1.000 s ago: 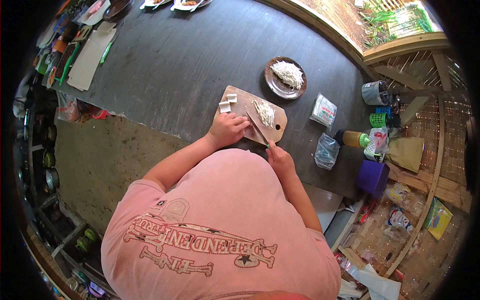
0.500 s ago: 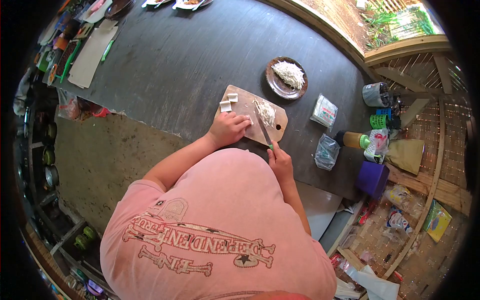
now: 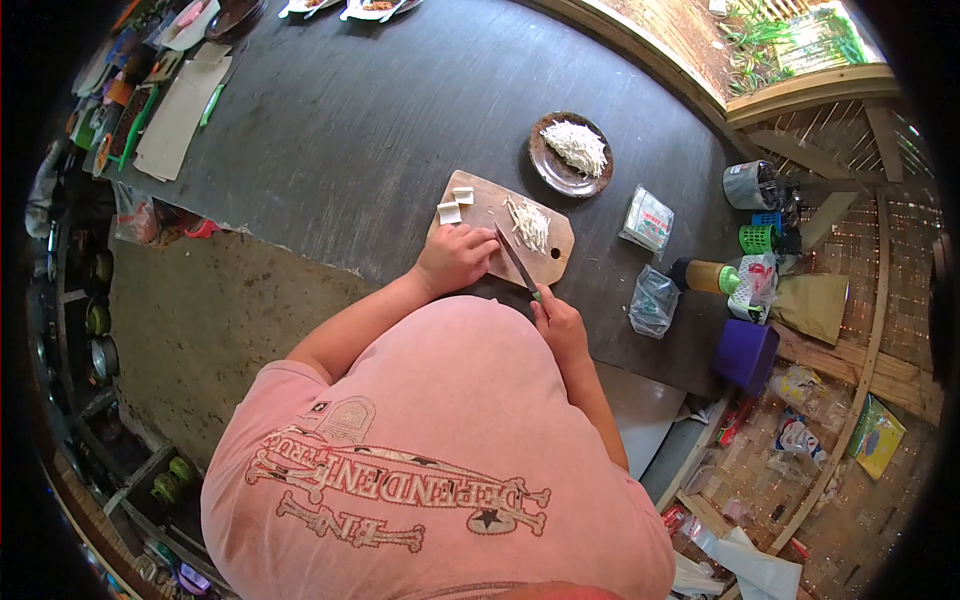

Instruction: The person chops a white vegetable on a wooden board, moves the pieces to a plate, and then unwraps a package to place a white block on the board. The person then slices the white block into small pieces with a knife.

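A wooden cutting board lies near the table's front edge. My left hand rests on its near left part, fingers curled down over a white food piece that they mostly hide. In my right hand is the handle of a knife, its blade slanting across the board with the tip beside my left fingertips. Thin white strips are heaped to the right of the blade. Behind my left hand sit white chunks. Beyond the board, a brown plate bears a mound of white strips.
To the right are a plastic-wrapped packet, a clear plastic bag, a jar with a green lid and a purple container. Cardboard and a green-handled knife lie far left.
The knife has shifted left, bringing its blade close against my left fingertips. My right hand has moved slightly left with it; my left hand stays in nearly the same place.
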Demonstrator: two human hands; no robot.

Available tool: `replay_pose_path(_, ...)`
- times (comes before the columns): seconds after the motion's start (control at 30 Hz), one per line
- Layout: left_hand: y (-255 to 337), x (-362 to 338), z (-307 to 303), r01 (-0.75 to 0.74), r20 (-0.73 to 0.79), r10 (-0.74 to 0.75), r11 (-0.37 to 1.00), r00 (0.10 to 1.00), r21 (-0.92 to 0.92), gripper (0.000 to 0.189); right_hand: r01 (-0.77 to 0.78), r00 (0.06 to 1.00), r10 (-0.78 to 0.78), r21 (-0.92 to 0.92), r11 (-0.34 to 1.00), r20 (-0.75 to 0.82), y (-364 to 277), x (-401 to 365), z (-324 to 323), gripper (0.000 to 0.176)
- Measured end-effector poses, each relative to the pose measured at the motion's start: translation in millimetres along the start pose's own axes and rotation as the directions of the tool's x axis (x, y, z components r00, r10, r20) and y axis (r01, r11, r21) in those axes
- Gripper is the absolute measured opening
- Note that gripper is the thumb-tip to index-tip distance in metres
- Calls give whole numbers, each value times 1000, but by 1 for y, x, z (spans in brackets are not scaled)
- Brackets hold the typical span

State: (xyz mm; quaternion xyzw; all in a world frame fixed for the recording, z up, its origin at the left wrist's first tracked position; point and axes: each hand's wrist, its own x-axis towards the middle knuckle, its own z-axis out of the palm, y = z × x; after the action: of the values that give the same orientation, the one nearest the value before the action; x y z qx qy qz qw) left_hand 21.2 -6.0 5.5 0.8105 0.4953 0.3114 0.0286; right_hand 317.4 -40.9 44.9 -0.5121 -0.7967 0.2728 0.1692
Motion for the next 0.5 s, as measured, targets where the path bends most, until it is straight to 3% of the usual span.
replay_pose_path(0.33, -2, -2, 3, -16, 2, 16, 1000, 1000, 16, 29, 19, 1000, -19, -23, 1000, 10, 3, 1, 0, 37)
replay_pose_path(0.5, -2, -2, 1, -24, 5, 24, 1000, 1000, 7, 28, 15, 998, -7, -147, 989, 56, 6, 14, 10, 40)
